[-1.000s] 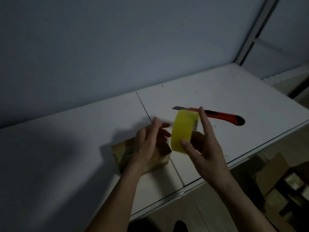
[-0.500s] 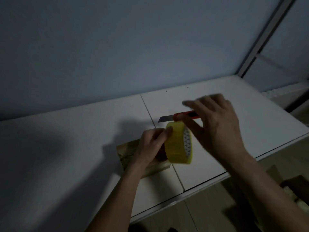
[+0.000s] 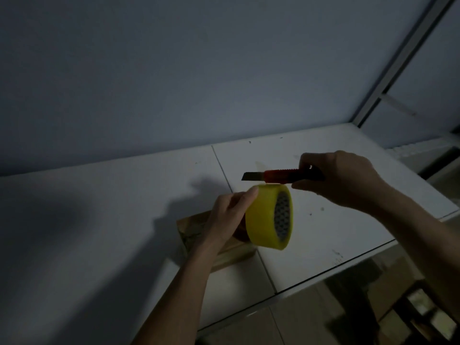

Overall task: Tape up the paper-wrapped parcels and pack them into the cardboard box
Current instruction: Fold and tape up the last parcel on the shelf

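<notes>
While the brown paper-wrapped parcel (image 3: 199, 232) lay on the white table (image 3: 99, 220), its taping looked unfinished and nothing was packed. Her left hand (image 3: 224, 217) steadied the yellow tape roll (image 3: 266, 217); the right hand (image 3: 341, 180), empty a moment before, now clenched the red utility knife (image 3: 281, 176).

On the white table (image 3: 124, 220) there is one brown paper-wrapped parcel (image 3: 199, 230), one roll of yellow tape (image 3: 261, 217) and one red utility knife (image 3: 281, 176), with two bare hands in view, the left hand (image 3: 226, 217) and the right hand (image 3: 341, 180).
</notes>
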